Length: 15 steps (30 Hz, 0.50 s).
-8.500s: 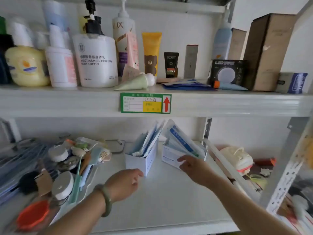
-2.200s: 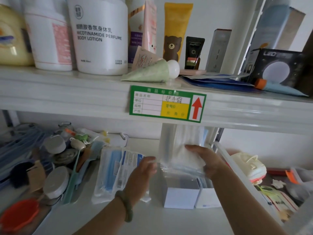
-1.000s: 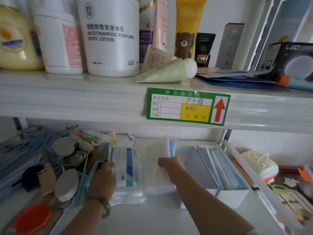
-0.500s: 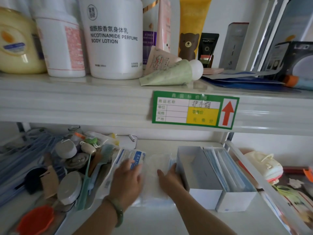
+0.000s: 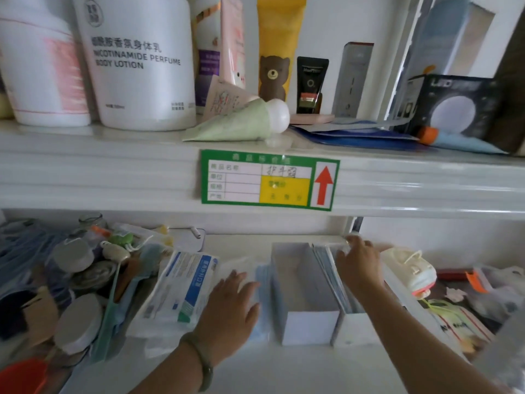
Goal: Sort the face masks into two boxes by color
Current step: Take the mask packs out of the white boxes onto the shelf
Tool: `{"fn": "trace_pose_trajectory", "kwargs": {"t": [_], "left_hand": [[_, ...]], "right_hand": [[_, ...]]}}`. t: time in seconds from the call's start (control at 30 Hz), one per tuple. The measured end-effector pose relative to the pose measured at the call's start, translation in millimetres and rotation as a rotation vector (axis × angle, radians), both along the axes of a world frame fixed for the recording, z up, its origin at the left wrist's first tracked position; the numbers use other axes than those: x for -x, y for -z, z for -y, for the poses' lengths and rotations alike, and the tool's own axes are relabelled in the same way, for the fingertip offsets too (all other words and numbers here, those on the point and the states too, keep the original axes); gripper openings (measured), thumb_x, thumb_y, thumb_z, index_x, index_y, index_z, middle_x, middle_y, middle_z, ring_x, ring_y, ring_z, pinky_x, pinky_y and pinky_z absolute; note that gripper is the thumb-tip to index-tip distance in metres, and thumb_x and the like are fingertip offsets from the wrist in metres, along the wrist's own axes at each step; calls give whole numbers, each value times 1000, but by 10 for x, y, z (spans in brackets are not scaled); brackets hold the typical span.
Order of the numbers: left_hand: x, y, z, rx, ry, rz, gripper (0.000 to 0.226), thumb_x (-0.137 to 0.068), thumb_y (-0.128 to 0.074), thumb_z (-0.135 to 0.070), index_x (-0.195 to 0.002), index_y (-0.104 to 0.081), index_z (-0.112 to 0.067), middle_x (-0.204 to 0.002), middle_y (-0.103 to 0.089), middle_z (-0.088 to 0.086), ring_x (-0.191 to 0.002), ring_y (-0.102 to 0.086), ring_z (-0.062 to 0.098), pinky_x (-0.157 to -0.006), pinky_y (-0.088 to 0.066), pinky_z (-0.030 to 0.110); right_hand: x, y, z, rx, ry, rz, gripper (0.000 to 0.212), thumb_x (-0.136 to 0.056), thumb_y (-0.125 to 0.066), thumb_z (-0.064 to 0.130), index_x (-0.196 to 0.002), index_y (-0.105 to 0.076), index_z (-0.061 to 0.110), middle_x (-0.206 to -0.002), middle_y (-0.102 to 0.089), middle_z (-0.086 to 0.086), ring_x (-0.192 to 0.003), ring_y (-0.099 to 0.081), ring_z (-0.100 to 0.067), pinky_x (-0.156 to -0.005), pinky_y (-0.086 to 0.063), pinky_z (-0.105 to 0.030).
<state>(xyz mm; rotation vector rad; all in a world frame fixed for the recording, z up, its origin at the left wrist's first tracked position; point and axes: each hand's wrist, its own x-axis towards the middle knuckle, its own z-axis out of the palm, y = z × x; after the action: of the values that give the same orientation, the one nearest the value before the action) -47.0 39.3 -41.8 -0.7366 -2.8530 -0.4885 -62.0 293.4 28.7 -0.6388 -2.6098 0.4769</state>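
Pressing our left hand (image 5: 230,305) flat, spread, on the loose masks (image 5: 262,280); right hand (image 5: 359,261) rests on boxed masks (image 5: 326,268) in the right box (image 5: 350,329), grip unclear to us.

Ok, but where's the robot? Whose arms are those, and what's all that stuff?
There is no robot. A person wears a camera on the head, so the picture looks down at their own two hands. The left hand lies flat on wrapped face masks on a white shelf. Next to those stand two white boxes: the left box looks empty, the right box holds upright packets. The right hand reaches into that box and touches the packets; whether it grips them is hard to tell. The upper shelf holds lotion bottles.
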Motion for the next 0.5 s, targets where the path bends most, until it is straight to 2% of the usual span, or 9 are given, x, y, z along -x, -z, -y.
{"fn": "trace_pose_trajectory", "kwargs": {"t": [0.1, 0.2, 0.27, 0.3, 0.37, 0.43, 0.5], "left_hand": [[-117, -121, -322, -93, 112, -24, 47, -98, -30, -44, -143, -34, -30, -158, -17, -7, -147, -9, 12, -109, 0, 19], [-213, -161, -628, -86, 227, -29, 48, -98, -37, -40, -144, -36, -24, -158, -18, -7, -146, -13, 12, -109, -2, 18], [-225, -131, -837, -28, 311, -96, 48, -97, -38, -38, -141, -42, -19, -156, -27, -2, -145, -23, 16, -116, -9, 25], [-228, -122, -925, 1, 349, -123, 48, -96, -39, -36, -140, -43, -19, -155, -31, 0, -143, -27, 17, -118, -18, 29], [-207, -98, -1066, 82, 394, -15, 52, -96, -42, -32, -146, -32, -20, -158, -24, 1, -145, -20, 19, -117, -17, 30], [-170, -68, -1132, 148, 385, 53, 56, -97, -44, -32, -148, -25, -21, -159, -22, 0, -144, -21, 20, -115, -16, 33], [-156, -56, -1168, 157, 354, 44, 56, -96, -45, -31, -148, -25, -24, -158, -24, -2, -141, -27, 21, -113, -22, 35]], "right_hand": [[-85, 82, -345, -86, 57, 260, 37, -91, -48, 27, -118, -59, 4, -118, -64, -19, -111, -58, -33, -93, -44, -33], [-154, 262, -393, -100, 22, 425, 41, -93, -46, 39, -114, -62, 7, -112, -67, -11, -104, -63, -25, -88, -49, -29], [-171, 348, -377, -108, 5, 425, 36, -93, -47, 36, -113, -61, 9, -109, -67, -8, -99, -64, -22, -82, -50, -27], [-179, 367, -378, -87, 1, 399, 34, -92, -48, 34, -110, -62, 9, -106, -66, -8, -95, -63, -21, -77, -49, -26], [-208, 384, -378, -67, -22, 372, 37, -91, -48, 35, -108, -62, 5, -99, -63, -7, -88, -60, -21, -74, -49, -27], [-207, 426, -396, -152, -52, 419, 44, -93, -42, 38, -114, -58, 3, -107, -59, -9, -99, -57, -22, -86, -49, -28], [-192, 483, -404, -297, -81, 490, 44, -94, -34, 39, -121, -60, 14, -129, -50, -16, -126, -41, -31, -107, -38, -38]]}}
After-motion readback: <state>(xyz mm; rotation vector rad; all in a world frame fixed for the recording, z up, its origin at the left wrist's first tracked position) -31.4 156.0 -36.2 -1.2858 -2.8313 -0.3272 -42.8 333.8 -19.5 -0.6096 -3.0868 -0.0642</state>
